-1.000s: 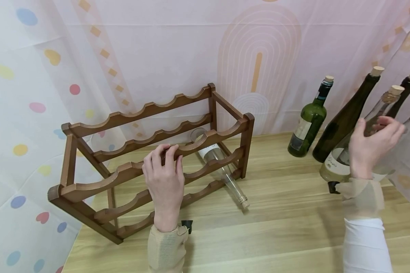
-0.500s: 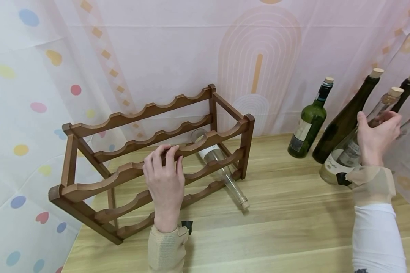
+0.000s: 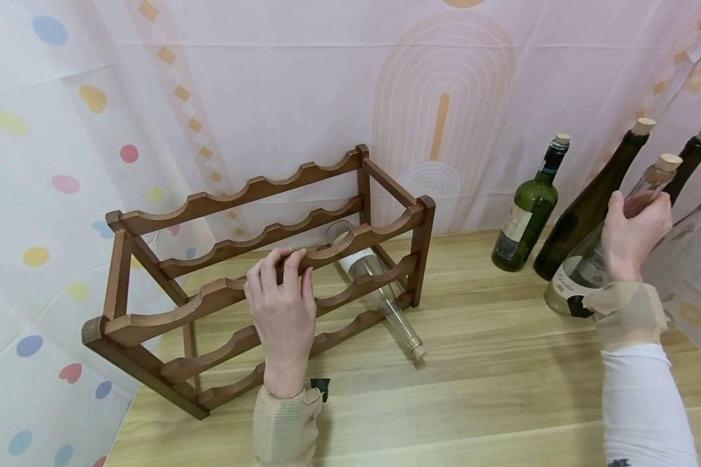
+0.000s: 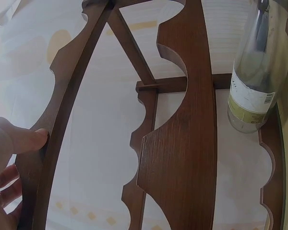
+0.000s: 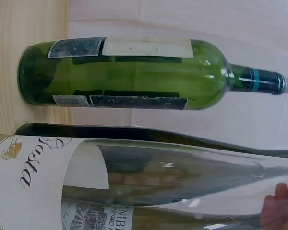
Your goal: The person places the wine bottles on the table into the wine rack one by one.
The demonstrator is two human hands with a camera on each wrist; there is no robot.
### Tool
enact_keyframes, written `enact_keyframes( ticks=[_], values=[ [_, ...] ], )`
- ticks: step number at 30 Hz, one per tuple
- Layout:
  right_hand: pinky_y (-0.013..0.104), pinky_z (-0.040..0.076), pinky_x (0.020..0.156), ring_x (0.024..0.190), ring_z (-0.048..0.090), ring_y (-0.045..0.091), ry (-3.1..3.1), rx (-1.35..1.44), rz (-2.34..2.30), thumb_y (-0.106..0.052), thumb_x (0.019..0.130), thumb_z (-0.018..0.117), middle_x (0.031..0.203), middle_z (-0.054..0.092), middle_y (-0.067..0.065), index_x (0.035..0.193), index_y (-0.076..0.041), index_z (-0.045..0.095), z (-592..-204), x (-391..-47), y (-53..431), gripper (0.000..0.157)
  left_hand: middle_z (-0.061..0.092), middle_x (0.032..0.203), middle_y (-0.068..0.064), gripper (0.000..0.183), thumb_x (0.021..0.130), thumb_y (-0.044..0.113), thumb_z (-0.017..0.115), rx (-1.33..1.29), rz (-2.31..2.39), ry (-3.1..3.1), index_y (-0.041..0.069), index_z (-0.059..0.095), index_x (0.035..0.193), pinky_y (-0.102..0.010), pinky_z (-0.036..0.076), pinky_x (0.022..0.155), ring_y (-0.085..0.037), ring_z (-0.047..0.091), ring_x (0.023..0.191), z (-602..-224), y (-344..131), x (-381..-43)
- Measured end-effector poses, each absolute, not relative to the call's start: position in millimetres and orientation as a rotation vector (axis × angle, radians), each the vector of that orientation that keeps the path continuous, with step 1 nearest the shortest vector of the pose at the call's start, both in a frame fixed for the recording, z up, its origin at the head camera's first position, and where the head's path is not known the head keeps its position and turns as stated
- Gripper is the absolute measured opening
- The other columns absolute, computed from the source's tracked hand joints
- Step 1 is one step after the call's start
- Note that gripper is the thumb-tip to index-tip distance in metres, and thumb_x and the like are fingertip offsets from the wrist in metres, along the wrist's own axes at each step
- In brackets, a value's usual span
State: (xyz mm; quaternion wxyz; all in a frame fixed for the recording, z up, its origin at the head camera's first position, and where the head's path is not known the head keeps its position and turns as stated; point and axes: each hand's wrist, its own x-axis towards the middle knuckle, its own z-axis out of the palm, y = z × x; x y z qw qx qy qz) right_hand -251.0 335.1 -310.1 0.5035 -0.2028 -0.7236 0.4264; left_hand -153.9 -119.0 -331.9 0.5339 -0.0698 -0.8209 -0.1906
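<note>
My left hand (image 3: 283,311) grips the upper front rail of a brown wooden wine rack (image 3: 152,321); the left wrist view shows the thumb (image 4: 36,139) on one side of that rail and fingers on the other. At the right, my right hand (image 3: 637,233) holds a corked clear wine bottle (image 3: 569,280) by its neck. This bottle leans slightly and carries a white label (image 5: 31,184). Another clear bottle (image 3: 394,308) lies in the rack's lowest row at the right end, its corked neck jutting out to the front.
A green wine bottle (image 3: 520,220) stands upright by the back curtain. Close behind the held bottle are two dark corked bottles, a tall one (image 3: 598,194) and one farther right (image 3: 690,162). Patterned curtain (image 3: 304,97) hangs behind the wooden table (image 3: 473,389).
My right hand has closed round the clear bottle's neck, and the bottle's top has tipped a little left and toward me. The left hand and rack have stayed put.
</note>
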Motion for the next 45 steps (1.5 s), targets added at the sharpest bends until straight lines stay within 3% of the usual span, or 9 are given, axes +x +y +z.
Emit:
enact_keyframes(
  ticks=[11,18,28,34,38,45],
  values=[
    [0.012,0.028,0.067,0.059,0.034,-0.009,-1.522,-0.421,1.069,-0.009,0.082,0.054,0.061,0.036,-0.02,0.07,-0.032,0.037,-315.8,-248.5,319.5,0.031,0.057,0.114,-0.016,0.021,0.089,0.011,0.065,-0.166,-0.441,-1.963,0.006,0.062,0.109,-0.045,0.041,0.083,-0.036,0.047,0.1,-331.8,-119.0,-153.6],
    [0.014,0.03,0.066,0.061,0.039,-0.006,-1.391,-0.339,1.193,-0.005,0.085,0.052,0.064,0.042,-0.018,0.071,-0.028,0.043,-288.3,-218.6,280.8,0.028,0.057,0.114,-0.017,0.021,0.089,0.012,0.065,-0.168,-0.428,-1.938,0.005,0.062,0.109,-0.046,0.041,0.083,-0.036,0.047,0.1,-332.8,-119.9,-154.6],
    [0.026,0.049,0.063,0.054,0.051,0.011,-1.015,-0.014,1.545,0.009,0.084,0.047,0.07,0.053,0.003,0.073,-0.008,0.052,-274.8,-186.4,245.2,0.021,0.059,0.118,-0.016,0.031,0.082,-0.002,0.068,-0.248,-0.45,-1.779,0.005,0.063,0.111,-0.042,0.044,0.097,-0.035,0.051,0.112,-340.7,-109.8,-157.9],
    [0.029,0.05,0.059,0.053,0.049,0.017,-0.853,0.061,1.665,0.013,0.081,0.045,0.068,0.051,0.009,0.073,-0.003,0.05,-270.5,-167.6,227.9,0.019,0.063,0.116,-0.016,0.02,0.091,0.012,0.06,-0.445,-0.435,-1.685,0.001,0.062,0.108,-0.039,0.045,0.101,-0.034,0.056,0.111,-343.0,-90.7,-157.3],
    [0.03,0.051,0.055,0.054,0.048,0.021,-0.753,0.069,1.734,0.016,0.08,0.043,0.067,0.049,0.013,0.07,0.001,0.048,-271.0,-158.6,218.8,0.019,0.062,0.117,-0.017,0.029,0.092,0.022,0.06,-0.594,-0.518,-1.718,0.0,0.061,0.111,-0.038,0.044,0.105,-0.034,0.055,0.114,-343.9,-76.0,-154.6],
    [0.033,0.05,0.052,0.053,0.048,0.025,-0.663,0.094,1.823,0.016,0.08,0.044,0.064,0.048,0.014,0.07,0.003,0.048,-281.9,-150.0,204.6,0.017,0.058,0.128,-0.015,0.068,0.07,0.036,0.08,-0.777,-0.584,-1.932,0.004,0.054,0.125,-0.038,0.042,0.108,-0.03,0.051,0.125,-351.5,-51.6,-150.2]
  ],
)
